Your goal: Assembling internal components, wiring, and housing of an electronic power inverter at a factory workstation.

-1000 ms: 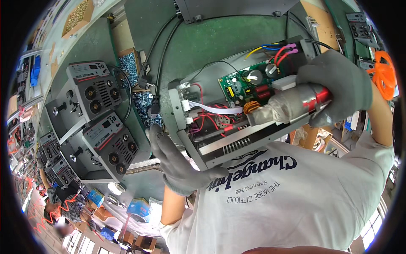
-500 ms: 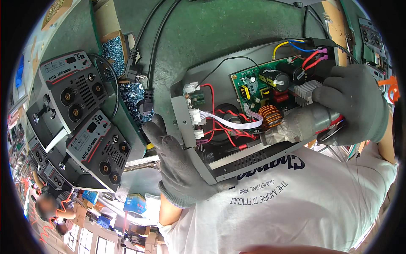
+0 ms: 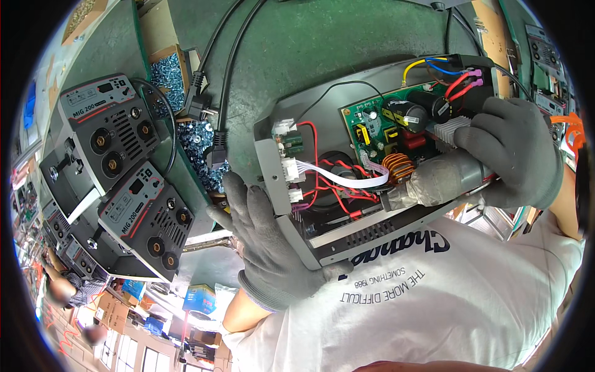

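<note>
Two gray machines (image 3: pixel 149 217) near splayed left hand (image 3: pixel 273 251), right hand (image 3: pixel 517 152) around taped tool (image 3: pixel 437 180)

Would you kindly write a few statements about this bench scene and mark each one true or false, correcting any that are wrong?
1. The left hand and the right hand are both gloved. True.
2. The taped tool is in the left hand. False: the right hand holds the taped tool.
3. A green circuit board sits inside the open casing. True.
4. The ribbon cable is black. False: the ribbon cable is white.
5. Small metal fasteners lie left of the casing. True.
</note>
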`<action>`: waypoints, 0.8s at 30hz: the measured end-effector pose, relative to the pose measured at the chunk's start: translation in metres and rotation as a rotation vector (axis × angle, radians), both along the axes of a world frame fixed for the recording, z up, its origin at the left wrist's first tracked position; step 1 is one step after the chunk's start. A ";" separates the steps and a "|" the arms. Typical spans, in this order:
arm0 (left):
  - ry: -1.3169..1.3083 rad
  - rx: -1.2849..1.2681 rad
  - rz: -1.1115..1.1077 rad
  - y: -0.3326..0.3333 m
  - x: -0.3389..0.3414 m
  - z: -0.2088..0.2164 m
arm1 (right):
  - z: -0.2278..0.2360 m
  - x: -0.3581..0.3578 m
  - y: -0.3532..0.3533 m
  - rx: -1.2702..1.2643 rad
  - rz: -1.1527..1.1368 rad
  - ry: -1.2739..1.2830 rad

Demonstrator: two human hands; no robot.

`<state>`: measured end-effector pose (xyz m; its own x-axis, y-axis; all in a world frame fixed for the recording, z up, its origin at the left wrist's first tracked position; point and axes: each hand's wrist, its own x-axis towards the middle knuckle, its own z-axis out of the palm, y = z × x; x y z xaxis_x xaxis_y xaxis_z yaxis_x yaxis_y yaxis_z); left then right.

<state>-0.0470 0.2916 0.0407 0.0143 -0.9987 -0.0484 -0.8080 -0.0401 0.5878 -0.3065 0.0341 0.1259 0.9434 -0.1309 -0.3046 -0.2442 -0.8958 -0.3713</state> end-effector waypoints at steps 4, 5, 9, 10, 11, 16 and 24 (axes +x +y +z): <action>0.037 -0.002 0.027 -0.007 -0.004 -0.010 | -0.001 0.001 -0.001 -0.036 0.044 0.039; 0.064 -0.052 0.057 -0.006 -0.004 -0.011 | -0.004 0.001 0.000 -0.019 0.032 0.037; 0.043 -0.043 0.064 -0.009 -0.006 -0.003 | -0.009 0.004 0.002 -0.020 -0.030 0.026; 0.053 0.011 0.082 -0.009 -0.008 0.001 | -0.007 0.006 0.002 -0.022 -0.031 0.026; 0.062 0.065 0.101 -0.010 -0.008 0.003 | -0.005 0.008 0.002 -0.013 -0.025 0.067; 0.079 -0.035 0.035 -0.013 -0.004 0.000 | -0.010 0.001 0.002 -0.039 -0.004 0.008; -0.205 -0.042 -0.002 -0.013 -0.011 0.020 | 0.010 -0.011 -0.016 0.014 -0.025 0.096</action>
<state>-0.0576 0.2784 0.0606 0.0179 -0.9998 -0.0026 -0.9108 -0.0174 0.4125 -0.3174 0.0183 0.1362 0.9065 -0.1492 -0.3949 -0.3013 -0.8840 -0.3574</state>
